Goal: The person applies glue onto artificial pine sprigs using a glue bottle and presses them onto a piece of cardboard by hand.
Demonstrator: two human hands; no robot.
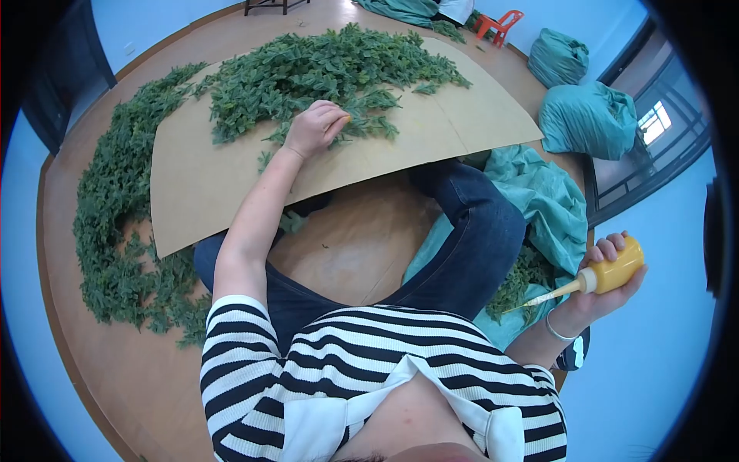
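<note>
1. Board point(454, 115): spread in front of you, its near edge above your bent legs point(481, 231). Looks placed to serve as a low worktop within arm's reach; what props it up is hidden.
2. Heap point(323, 65): green sprays massed on the board's far half. That seems to leave its near strip mostly bare, with room for your arm.
3. Left hand point(315, 128): over the board's middle, at the near fringe of the heap, by loose sprigs point(377, 127). Your fingertips are drawn together, a speck of orange-yellow at them. Whether they pinch a sprig, I cannot tell.
4. Right hand point(612, 281): well apart from the left, off the board's near right corner, wrapped round the yellow bottle point(622, 263).
5. Nozzle point(550, 295): slants down and inward, short of the board. Probably held out there so drips would miss the sprigs on top.
6. Floor pile point(115, 196): more greenery, curving along the board's left side; likely kept there to spare surface.
7. Cloth point(539, 185): green, crumpled, right of the board's near edge, greenery beside it. Full bag point(589, 119) just beyond the board's right corner, perhaps parked clear of your elbow.
</note>
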